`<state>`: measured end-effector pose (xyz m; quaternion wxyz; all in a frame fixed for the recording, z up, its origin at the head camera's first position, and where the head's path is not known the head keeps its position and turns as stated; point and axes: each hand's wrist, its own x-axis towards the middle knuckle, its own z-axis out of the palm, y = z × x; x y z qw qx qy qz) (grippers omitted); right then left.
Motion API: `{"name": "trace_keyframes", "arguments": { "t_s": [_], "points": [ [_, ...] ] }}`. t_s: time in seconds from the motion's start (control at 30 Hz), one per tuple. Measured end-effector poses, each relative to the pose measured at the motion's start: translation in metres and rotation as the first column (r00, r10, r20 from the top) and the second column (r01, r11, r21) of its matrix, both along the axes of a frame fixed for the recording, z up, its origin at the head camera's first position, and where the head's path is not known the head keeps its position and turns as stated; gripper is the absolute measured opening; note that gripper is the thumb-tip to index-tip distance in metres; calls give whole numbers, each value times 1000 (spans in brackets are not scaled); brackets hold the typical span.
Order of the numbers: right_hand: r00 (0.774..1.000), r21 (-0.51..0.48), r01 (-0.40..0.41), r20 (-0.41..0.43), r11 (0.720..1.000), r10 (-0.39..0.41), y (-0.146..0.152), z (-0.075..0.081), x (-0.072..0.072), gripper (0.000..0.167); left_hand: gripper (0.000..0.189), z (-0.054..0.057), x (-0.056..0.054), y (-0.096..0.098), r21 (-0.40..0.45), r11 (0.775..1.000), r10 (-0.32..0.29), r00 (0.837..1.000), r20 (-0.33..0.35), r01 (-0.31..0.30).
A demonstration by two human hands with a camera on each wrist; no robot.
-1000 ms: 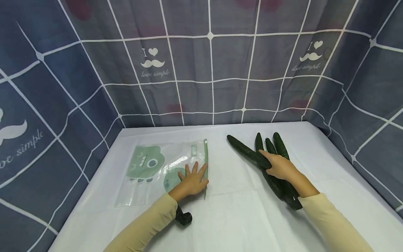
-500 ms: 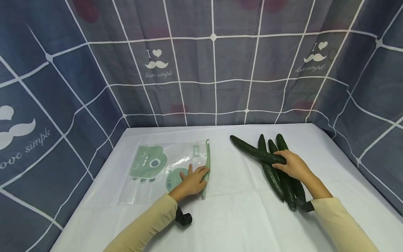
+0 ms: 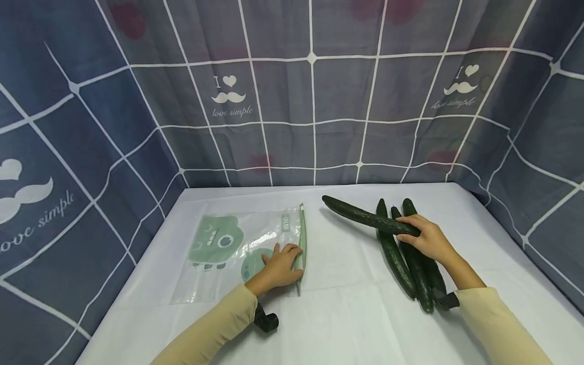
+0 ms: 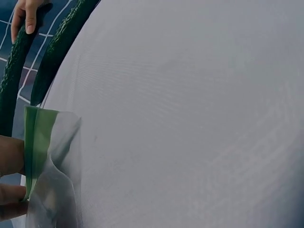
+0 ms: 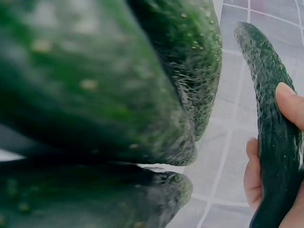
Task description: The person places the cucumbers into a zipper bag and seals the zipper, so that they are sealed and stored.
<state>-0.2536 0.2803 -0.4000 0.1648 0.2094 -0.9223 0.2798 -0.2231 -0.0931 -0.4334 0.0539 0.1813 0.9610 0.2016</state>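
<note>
My right hand (image 3: pixel 425 238) grips a long dark green cucumber (image 3: pixel 360 215) near its right end, fingers and thumb around it. Held at a slant, it crosses over several other cucumbers (image 3: pixel 397 261) lying side by side. The right wrist view shows the held cucumber (image 5: pixel 275 123) upright beside the blunt ends of the others. On the left, my left hand (image 3: pixel 280 267) pinches the green zip edge (image 4: pixel 40 137) of a clear zip bag (image 3: pixel 182 284) printed with green monster figures. The bag lies flat, its edge slightly raised at my fingers.
A white cloth (image 3: pixel 342 314) covers the table. Dark checked curtains (image 3: pixel 283 101) hang around its back and sides. A black wrist camera (image 3: pixel 266 320) sits under my left wrist, and a black wrist strap (image 3: pixel 448 301) shows at the right sleeve.
My right hand has drawn the cucumber right and raised it over the pile. The left hand's spread fingers have drawn in and taken hold of the bag's green edge.
</note>
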Motion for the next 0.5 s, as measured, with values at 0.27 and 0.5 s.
{"name": "trace_keyframes", "arguments": {
  "t_s": [0.27,0.5],
  "points": [
    [999,6,-49,-6,999,49,-4,-3,0,42,54,-1,4,1,-37,999,1,1000,-24,-1],
    [995,-7,-98,14,995,99,-11,-4,-2,43,54,4,3,5,-93,995,11,996,-89,-20]
  ]
}}
